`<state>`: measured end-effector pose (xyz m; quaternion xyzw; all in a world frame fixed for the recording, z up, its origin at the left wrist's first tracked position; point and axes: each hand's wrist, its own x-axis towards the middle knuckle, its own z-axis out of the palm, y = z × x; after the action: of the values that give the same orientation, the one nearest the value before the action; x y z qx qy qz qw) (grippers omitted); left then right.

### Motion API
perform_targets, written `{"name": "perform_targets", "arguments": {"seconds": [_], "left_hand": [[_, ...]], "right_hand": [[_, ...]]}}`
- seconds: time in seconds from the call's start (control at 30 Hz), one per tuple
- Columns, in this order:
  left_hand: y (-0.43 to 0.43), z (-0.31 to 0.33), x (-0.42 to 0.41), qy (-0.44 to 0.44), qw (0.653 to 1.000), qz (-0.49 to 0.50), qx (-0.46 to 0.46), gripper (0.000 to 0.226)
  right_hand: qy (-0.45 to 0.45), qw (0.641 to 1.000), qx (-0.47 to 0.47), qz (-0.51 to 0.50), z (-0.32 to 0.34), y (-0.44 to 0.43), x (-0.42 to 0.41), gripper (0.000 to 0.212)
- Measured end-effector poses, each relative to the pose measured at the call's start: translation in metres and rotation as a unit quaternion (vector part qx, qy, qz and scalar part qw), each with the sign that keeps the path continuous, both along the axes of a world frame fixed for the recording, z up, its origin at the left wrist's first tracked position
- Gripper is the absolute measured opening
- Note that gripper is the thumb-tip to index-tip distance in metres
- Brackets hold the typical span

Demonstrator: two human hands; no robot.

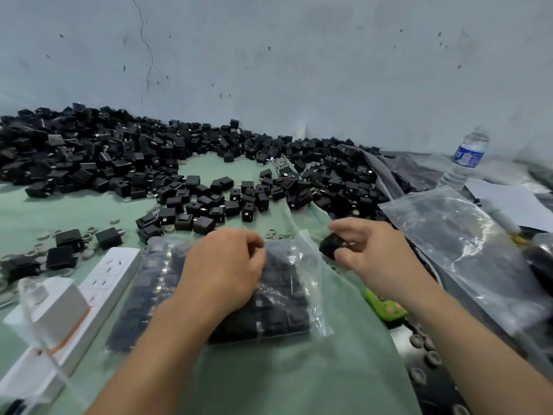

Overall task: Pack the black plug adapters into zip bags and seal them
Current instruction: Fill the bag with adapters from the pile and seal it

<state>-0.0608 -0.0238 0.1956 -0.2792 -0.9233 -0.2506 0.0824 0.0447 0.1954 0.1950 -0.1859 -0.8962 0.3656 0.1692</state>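
head view, lower centre: what's the left hand (223,271) on?
- a clear zip bag (287,298) already packed with black adapters, lying flat on the green-covered counter (299,378). the fingers are curled down over the bag's upper edge, gripping it.

and the right hand (374,259)?
- just right of the bag, with thumb and fingers pinched narrow round one black plug adapter (330,245), near the bag's upper right corner.

where are the others?
- a loose pile (119,154) stretches across the middle of the frame along the wall. empty bags (457,235) lie at the right, a water bottle (468,154) at upper right, a white power strip (110,280) at lower left.
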Motion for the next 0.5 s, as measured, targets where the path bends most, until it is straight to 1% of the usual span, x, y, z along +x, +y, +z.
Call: {"name": "perform_targets", "arguments": {"seconds": [0.03,0.1,0.17,0.2,0.23,0.27,0.33,0.4,0.5], "left_hand": [[0.009,-0.001,0.010,0.009,1.000,-0.009,0.002,0.022],[0.027,-0.005,0.029,0.033,0.999,-0.010,-0.014,0.045],[0.039,-0.013,0.046,0.085,0.994,0.004,-0.068,0.065],[0.044,-0.017,0.053,0.107,0.990,0.004,-0.097,0.070],[0.047,-0.021,0.057,0.120,0.986,0.001,-0.120,0.069],[0.050,-0.024,0.059,0.124,0.983,-0.003,-0.138,0.064],[0.054,-0.025,0.056,0.115,0.980,-0.006,-0.160,0.048],[0.056,-0.025,0.052,0.094,0.986,0.012,-0.137,0.039],[0.056,-0.026,0.053,0.094,0.992,0.025,-0.074,0.042]], "right_hand": [[0.002,1.000,0.001,-0.025,-0.009,0.004,0.011,0.039],[0.007,0.999,-0.003,-0.040,-0.024,0.005,0.019,0.039],[0.019,0.999,-0.023,-0.015,-0.033,-0.001,0.013,0.041],[0.027,0.999,-0.029,-0.001,-0.037,-0.005,0.009,0.040],[0.038,0.999,-0.025,0.010,-0.040,-0.009,0.005,0.040],[0.051,0.998,-0.014,0.021,-0.042,-0.014,0.003,0.040],[0.083,0.996,0.011,0.041,-0.049,-0.020,0.000,0.048],[0.111,0.991,0.020,0.075,-0.053,-0.025,0.003,0.053],[0.131,0.980,0.026,0.149,-0.054,-0.031,0.005,0.039]]}}
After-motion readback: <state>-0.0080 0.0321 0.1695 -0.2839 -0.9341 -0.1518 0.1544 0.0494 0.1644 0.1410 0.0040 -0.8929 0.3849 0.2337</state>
